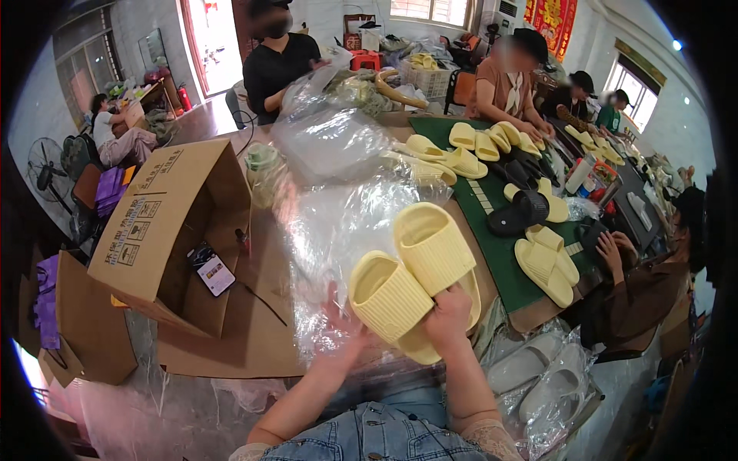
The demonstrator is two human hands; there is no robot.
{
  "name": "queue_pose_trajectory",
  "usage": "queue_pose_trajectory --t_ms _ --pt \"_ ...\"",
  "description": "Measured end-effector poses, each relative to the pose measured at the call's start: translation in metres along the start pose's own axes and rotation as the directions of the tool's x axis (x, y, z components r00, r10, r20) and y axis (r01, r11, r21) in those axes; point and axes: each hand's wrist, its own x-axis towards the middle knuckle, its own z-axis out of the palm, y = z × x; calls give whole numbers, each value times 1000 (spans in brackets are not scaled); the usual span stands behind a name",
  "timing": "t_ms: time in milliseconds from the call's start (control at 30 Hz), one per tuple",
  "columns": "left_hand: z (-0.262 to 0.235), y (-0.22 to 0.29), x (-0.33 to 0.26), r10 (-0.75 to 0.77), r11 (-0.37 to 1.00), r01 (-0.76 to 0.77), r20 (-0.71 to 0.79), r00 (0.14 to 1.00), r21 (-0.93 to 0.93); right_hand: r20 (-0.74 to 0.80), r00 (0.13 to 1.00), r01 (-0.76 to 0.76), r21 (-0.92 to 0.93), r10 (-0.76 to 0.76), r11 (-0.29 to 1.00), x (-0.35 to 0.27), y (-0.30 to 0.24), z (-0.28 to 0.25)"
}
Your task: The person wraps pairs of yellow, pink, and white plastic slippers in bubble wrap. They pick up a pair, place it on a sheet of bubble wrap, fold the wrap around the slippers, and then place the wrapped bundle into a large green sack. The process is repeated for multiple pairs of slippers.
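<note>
Right hand (pixel 448 313) has its fingers wrapped round a pair of yellow slides (pixel 415 280), held over the plastic bags (pixel 338 223) on the table (pixel 254 338). Left hand (pixel 350 338) sits under the film, can't tell its grip. One-handed pinch looks iffy, so a slide could slip out onto the slick plastic.

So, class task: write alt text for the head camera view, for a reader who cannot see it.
The right hand grips a pair of pale yellow slippers while the left hand lies under a clear plastic bag on the table. An open cardboard box lies to the left; other people work around a green mat strewn with yellow slippers.
</note>
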Motion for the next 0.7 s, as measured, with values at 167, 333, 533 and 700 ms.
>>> queue_pose_trajectory --t_ms 167,333,533,700 --pt "-18 15 -27 -214 -189 548 579 787 -815 291 941 -89 -282 174 955 -1 12 23" --pt "-30 12 -37 46 -638 666 844 534 -387 388 884 -91 -405 261 910 -7 35 40" --pt "-88 19 -27 358 191 893 876 324 -408 402 864 -122 -417 303 901 -8 38 41" --pt "-164 1 -20 612 532 58 431 663 -845 360 877 -174 -380 319 908 -17 50 39"
